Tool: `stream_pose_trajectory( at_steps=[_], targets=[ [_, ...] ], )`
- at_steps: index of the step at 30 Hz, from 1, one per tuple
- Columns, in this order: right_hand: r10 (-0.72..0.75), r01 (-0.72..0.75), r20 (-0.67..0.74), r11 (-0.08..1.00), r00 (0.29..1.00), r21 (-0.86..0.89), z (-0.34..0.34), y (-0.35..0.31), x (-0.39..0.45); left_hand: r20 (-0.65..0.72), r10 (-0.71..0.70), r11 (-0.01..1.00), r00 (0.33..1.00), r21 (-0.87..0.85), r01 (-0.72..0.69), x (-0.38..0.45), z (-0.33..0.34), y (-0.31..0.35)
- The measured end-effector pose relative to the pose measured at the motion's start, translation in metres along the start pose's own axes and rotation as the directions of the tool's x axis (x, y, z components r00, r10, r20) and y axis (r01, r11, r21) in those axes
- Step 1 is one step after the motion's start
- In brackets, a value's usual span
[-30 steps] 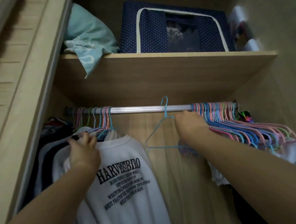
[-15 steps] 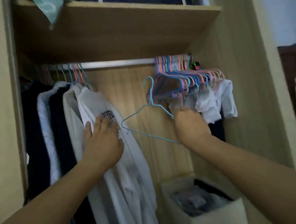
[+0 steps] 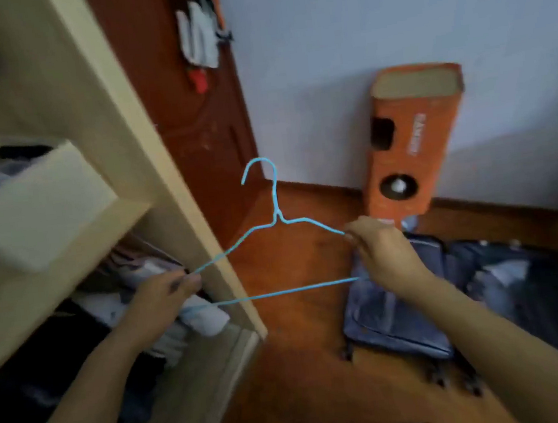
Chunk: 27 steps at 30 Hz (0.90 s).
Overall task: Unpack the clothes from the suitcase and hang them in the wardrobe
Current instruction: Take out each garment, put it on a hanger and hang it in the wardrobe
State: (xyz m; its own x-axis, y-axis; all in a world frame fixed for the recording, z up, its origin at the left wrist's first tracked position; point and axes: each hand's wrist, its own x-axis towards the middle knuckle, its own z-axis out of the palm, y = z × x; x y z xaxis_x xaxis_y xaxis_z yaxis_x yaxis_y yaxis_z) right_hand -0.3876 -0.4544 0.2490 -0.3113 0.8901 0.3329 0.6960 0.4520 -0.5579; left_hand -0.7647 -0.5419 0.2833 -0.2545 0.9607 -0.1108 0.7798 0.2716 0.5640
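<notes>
Both sets of fingers pinch the blue wire hanger (image 3: 277,225): left hand (image 3: 163,299) on one shoulder end, right hand (image 3: 383,252) on the other, hook up. The open suitcase (image 3: 401,305) of clothes lies on the floor just below the right fingers.

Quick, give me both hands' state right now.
Left hand: closed, pinching the left end of the blue wire hanger.
Right hand: closed, gripping the hanger's right end.

The blue hanger (image 3: 276,218) is now off the rail, gripped by both hands (image 3: 163,299) (image 3: 383,252), with the view swung toward the suitcase (image 3: 417,300) at 4 o'clock.
</notes>
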Motion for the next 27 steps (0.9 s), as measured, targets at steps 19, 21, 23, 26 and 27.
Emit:
stream_pose_trajectory(
  at_steps=[19,21,23,26,27],
  targets=[
    [0.984,-0.948,-0.096,0.172,0.151,0.268,-0.241,0.411,-0.300,0.824,0.011,0.965,0.567,0.140,-0.222,-0.015,0.511,0.359],
    [0.989,-0.951,-0.135,0.091,0.053,0.297,-0.248,0.428,-0.315,0.871,-0.015,0.948,0.492,0.168,-0.270,-0.014,0.524,0.375],
    [0.987,-0.951,-0.159,0.041,-0.008,0.307,-0.251,0.442,-0.327,0.871,-0.029,0.958,0.491,0.165,-0.236,-0.009,0.540,0.384],
    [0.984,-0.950,-0.162,-0.021,-0.075,0.311,-0.246,0.475,-0.332,0.872,-0.058,0.964,0.486,0.176,-0.201,0.010,0.570,0.397],
    [0.985,-0.952,-0.155,-0.030,-0.081,0.305,-0.240,0.491,-0.331,0.877,-0.081,0.967,0.473,0.183,-0.174,0.019,0.585,0.398]
  ],
)
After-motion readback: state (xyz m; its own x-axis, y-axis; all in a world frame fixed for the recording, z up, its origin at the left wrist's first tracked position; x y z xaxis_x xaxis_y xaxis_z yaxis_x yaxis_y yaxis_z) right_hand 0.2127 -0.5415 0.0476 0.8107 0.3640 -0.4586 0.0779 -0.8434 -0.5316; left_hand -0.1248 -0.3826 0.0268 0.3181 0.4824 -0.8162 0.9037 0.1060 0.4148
